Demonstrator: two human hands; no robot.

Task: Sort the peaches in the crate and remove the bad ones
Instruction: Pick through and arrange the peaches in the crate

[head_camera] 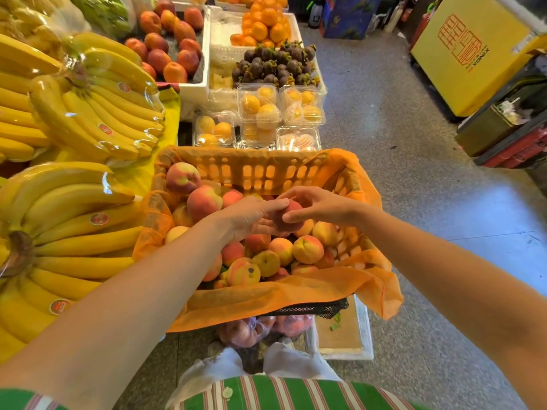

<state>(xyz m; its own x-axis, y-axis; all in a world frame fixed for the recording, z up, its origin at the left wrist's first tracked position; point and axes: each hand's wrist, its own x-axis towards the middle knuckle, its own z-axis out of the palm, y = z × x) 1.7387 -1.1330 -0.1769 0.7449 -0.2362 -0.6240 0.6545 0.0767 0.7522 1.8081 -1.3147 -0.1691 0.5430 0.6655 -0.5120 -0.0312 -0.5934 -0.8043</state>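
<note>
A round, reddish, matte-skinned peach (291,221) is being held just above the heap in the crate (260,173), between both hands. The left hand (251,216) is cupping it from below and the side, its grip closing round the fruit with fingers under and over it. The right hand (321,206) is meeting it from the other side, its grip pinching the peach between thumb and fingertips.

The crate is rectangular orange plastic with slotted walls, and a thin orange mesh liner (296,294) is draping loosely over its rim. Inside, the other peaches (307,249) are lying piled, round and fuzzy, blushing pink to yellow. A spotted peach (244,272) near the front is showing a dark mark. Below the crate's near edge a clear plastic bag (254,328) is holding more reddish fruit.

To the left, smooth curved bananas (88,113) in glossy film are lying in bunches on the yellow-covered worktop (170,134). Beyond the crate, clear lidded plastic boxes (260,103) are holding yellow-orange fruit, some in white foam netting. Further back, a white foam box (194,90) is holding red-orange nectarines (165,45). Beside it dark purple mangosteens (275,65) and glossy oranges (263,25) are lying heaped.
</note>
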